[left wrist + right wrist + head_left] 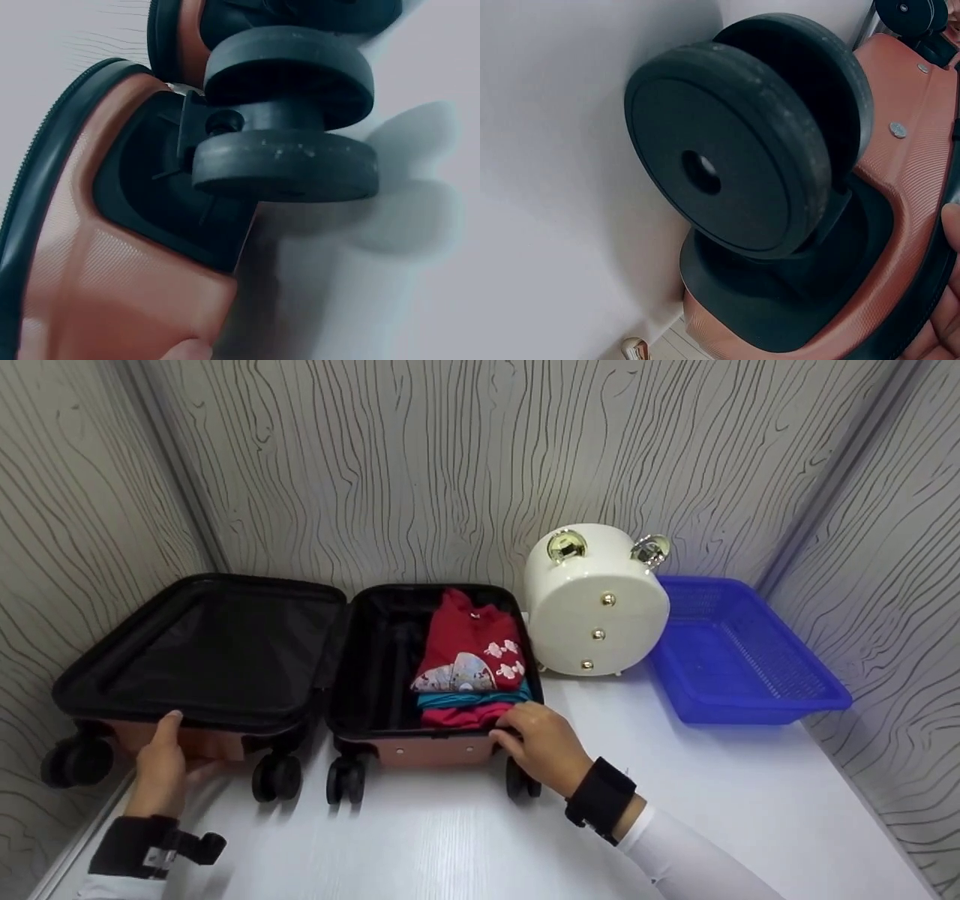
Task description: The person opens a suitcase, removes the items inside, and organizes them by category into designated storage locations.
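Note:
A small rose-brown suitcase (427,751) lies open on the white table (450,847). Its left half (217,652) shows only black lining. The right half holds folded clothes (471,664), red on top with teal and pink beneath. My left hand (160,761) holds the near edge of the left half, thumb up on the rim. My right hand (538,744) grips the near rim of the right half, fingers curled over it by the clothes. The left wrist view shows a black twin wheel (285,161) and the shell (112,285). The right wrist view is filled by another wheel (727,142).
A white round case (596,604) with gold clasps stands right of the suitcase. Beside it a blue plastic basket (739,660) sits against the right wall. Patterned grey walls close in on the left, back and right. Bare table lies in front of the suitcase.

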`<state>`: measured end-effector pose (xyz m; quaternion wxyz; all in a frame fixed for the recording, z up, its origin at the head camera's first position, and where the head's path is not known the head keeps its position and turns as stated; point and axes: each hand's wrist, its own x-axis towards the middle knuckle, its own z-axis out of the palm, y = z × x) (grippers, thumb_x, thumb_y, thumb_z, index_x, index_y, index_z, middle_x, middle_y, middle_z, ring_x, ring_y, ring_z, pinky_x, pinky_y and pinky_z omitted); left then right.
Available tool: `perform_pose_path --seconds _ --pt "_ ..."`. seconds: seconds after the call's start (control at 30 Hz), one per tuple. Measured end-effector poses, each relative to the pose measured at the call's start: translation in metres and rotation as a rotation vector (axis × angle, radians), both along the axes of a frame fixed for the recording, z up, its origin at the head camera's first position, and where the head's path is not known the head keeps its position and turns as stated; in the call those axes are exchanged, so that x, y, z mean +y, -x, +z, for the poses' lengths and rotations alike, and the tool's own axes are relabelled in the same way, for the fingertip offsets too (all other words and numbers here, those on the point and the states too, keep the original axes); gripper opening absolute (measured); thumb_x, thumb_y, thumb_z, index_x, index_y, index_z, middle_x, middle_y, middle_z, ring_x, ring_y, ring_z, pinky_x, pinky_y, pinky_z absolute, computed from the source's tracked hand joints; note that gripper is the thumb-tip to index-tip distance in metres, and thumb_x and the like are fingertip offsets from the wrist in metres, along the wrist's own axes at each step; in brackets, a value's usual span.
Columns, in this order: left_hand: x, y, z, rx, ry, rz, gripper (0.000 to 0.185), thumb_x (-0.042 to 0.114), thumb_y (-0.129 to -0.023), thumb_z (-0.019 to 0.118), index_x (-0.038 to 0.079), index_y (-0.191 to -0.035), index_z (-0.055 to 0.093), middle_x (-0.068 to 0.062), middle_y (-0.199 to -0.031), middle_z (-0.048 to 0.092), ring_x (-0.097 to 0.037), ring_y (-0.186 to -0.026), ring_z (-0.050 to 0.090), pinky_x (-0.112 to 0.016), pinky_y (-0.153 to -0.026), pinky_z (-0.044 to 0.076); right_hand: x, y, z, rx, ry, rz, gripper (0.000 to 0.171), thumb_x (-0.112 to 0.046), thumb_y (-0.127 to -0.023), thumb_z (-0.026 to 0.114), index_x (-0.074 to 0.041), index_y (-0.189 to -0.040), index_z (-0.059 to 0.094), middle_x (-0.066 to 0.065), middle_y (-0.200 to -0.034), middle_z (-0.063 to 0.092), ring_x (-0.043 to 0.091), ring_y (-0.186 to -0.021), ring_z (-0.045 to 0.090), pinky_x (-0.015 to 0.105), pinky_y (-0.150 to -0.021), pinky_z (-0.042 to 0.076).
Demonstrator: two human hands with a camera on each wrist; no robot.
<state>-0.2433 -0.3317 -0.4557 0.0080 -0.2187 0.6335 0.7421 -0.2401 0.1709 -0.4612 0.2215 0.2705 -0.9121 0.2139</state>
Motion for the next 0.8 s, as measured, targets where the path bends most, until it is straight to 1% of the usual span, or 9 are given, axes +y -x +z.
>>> perform_pose_path --seconds 0.13,0.2,0.33,0.43,0.5,0.57,0.63,0.73,0.8 --pt "-0.006 -0.005 -0.006 -0.006 -0.166 -0.084 0.076 0.059 -0.113 0.023 0.032 -0.173 -0.015 0.005 -0.181 -0.015 -0.023 -0.168 0.003 -0.032 -0.112 0.054 0.0 -0.001 -0.002 0.007 0.005 0.005 0.011 -0.018 -0.098 0.082 -0.008 -0.095 0.079 0.006 -0.09 0.076 0.021 -0.085 0.07 0.038 -0.08 0.062" --pt "-0.007 -0.007 -0.009 -0.007 -0.222 -0.097 0.074 0.057 -0.113 0.022 0.033 -0.172 -0.017 0.003 -0.181 -0.016 -0.027 -0.168 0.004 -0.037 -0.12 0.046 0.0 -0.002 -0.003 0.018 0.007 0.004 0.011 -0.018 -0.098 0.082 -0.008 -0.095 0.079 0.006 -0.09 0.077 0.021 -0.086 0.07 0.038 -0.08 0.062" --pt "-0.007 -0.009 -0.012 -0.014 -0.28 -0.093 0.071 0.052 -0.114 0.019 0.033 -0.172 -0.019 -0.001 -0.181 -0.018 -0.03 -0.168 0.0 -0.042 -0.127 0.034 0.001 -0.002 -0.004 0.035 0.013 0.002 0.01 -0.017 -0.097 0.082 -0.007 -0.095 0.079 0.006 -0.091 0.078 0.022 -0.087 0.071 0.038 -0.081 0.063" --pt "-0.006 -0.01 -0.012 -0.031 -0.333 -0.085 0.073 0.051 -0.115 0.02 0.033 -0.17 -0.024 0.004 -0.18 -0.025 -0.028 -0.168 -0.007 -0.042 -0.131 0.027 0.001 -0.001 -0.004 0.037 0.016 0.001 0.011 -0.017 -0.098 0.082 -0.007 -0.096 0.078 0.006 -0.091 0.078 0.022 -0.087 0.071 0.039 -0.082 0.063" --pt "-0.005 -0.012 -0.01 -0.04 -0.308 -0.111 0.073 0.05 -0.115 0.019 0.03 -0.169 -0.026 0.006 -0.178 -0.028 -0.027 -0.168 -0.01 -0.041 -0.131 0.026 0.001 -0.001 -0.004 0.039 0.018 0.0 0.011 -0.017 -0.098 0.082 -0.007 -0.095 0.078 0.006 -0.091 0.078 0.022 -0.087 0.071 0.039 -0.082 0.062" --pt "-0.001 -0.014 -0.007 -0.043 -0.218 -0.15 0.072 0.048 -0.116 0.019 0.025 -0.169 -0.024 -0.002 -0.182 -0.013 -0.026 -0.167 0.005 -0.036 -0.129 0.035 0.002 -0.001 -0.003 0.043 0.021 -0.004 0.011 -0.017 -0.097 0.082 -0.007 -0.095 0.078 0.006 -0.09 0.078 0.022 -0.087 0.071 0.039 -0.081 0.062" --pt "0.006 -0.016 -0.002 -0.034 -0.028 -0.165 0.071 0.047 -0.116 0.021 0.017 -0.174 -0.007 -0.014 -0.17 0.02 -0.026 -0.155 0.029 -0.03 -0.121 0.045 0.002 -0.001 -0.003 0.047 0.025 -0.009 0.011 -0.017 -0.097 0.083 -0.007 -0.095 0.078 0.006 -0.091 0.078 0.023 -0.087 0.071 0.039 -0.081 0.062" --pt "0.025 -0.021 0.009 -0.004 0.307 -0.136 0.083 0.047 -0.115 0.03 -0.008 -0.17 -0.003 -0.031 -0.162 0.028 -0.037 -0.153 0.034 -0.042 -0.127 0.039 0.003 -0.001 -0.003 0.046 0.03 -0.011 0.011 -0.017 -0.097 0.083 -0.007 -0.096 0.079 0.006 -0.091 0.078 0.023 -0.087 0.071 0.039 -0.081 0.062" --pt "0.042 -0.025 0.015 0.06 0.524 -0.071 0.094 0.045 -0.113 0.042 -0.015 -0.166 -0.006 -0.043 -0.172 0.005 -0.051 -0.164 0.015 -0.054 -0.135 0.023 0.002 -0.001 -0.003 0.044 0.032 -0.012 0.011 -0.017 -0.097 0.083 -0.007 -0.096 0.079 0.006 -0.091 0.078 0.023 -0.087 0.071 0.039 -0.081 0.062"
